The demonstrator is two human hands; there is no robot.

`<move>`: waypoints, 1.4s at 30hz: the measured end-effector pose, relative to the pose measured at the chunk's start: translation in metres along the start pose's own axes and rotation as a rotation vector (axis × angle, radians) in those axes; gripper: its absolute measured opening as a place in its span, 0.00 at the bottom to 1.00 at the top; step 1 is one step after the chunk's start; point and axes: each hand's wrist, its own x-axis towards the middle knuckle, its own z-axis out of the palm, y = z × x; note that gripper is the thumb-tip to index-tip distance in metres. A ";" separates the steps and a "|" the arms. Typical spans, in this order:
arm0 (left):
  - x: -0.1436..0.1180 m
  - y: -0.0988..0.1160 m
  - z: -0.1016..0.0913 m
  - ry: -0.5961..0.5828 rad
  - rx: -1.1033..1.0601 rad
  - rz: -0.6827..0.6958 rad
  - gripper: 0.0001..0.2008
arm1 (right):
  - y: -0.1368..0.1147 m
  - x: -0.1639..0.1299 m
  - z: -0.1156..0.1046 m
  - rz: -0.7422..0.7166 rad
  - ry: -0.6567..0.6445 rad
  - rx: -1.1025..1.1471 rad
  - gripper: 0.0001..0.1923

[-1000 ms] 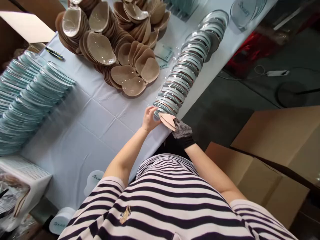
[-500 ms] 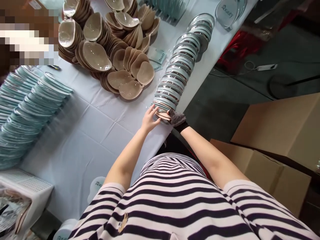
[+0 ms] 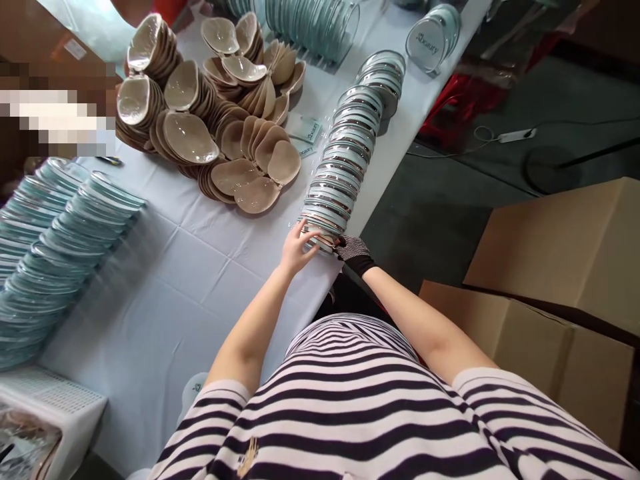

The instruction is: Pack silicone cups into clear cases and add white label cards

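Note:
A long row of clear round cases (image 3: 340, 160) stands on edge along the table's right side, packed face to face. At its near end my bare left hand (image 3: 296, 250) rests with fingers spread, the fingertips touching the left rims. Opposite it, my right hand (image 3: 354, 248) wears a dark dotted fingerless glove; its fingers are curled against the right edge of the nearest cases. Beige pieces (image 3: 327, 239) show inside the cases between my hands. My fingers partly hide that end of the row.
Stacks of beige adhesive bra cups (image 3: 190, 137) lie on the white-covered table (image 3: 200, 267). More clear cases (image 3: 65, 247) line the left, and others (image 3: 310, 27) stand at the back. A white basket (image 3: 75, 407) is at lower left; cardboard boxes (image 3: 540, 253) stand at right.
The view has shifted, so the back of the table sits lower in the picture. My hands stay at the near end of the row, with the right fingers slightly lower on its edge.

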 end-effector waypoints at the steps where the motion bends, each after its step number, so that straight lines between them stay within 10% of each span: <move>1: 0.000 0.000 -0.001 -0.008 0.007 0.015 0.18 | 0.000 -0.002 0.000 0.008 0.008 0.023 0.09; 11: 0.002 0.004 0.001 -0.060 0.111 0.035 0.25 | -0.003 -0.003 0.010 0.021 0.048 0.147 0.11; 23: 0.012 0.003 -0.010 -0.085 0.100 0.042 0.27 | 0.003 -0.012 0.000 0.051 -0.221 0.725 0.12; 35: 0.001 0.001 -0.004 -0.035 0.167 0.137 0.22 | -0.018 -0.002 -0.021 -0.137 -0.210 0.070 0.17; 42: 0.008 -0.001 -0.014 -0.106 0.193 0.055 0.24 | -0.036 -0.018 -0.017 -0.274 0.067 -0.330 0.24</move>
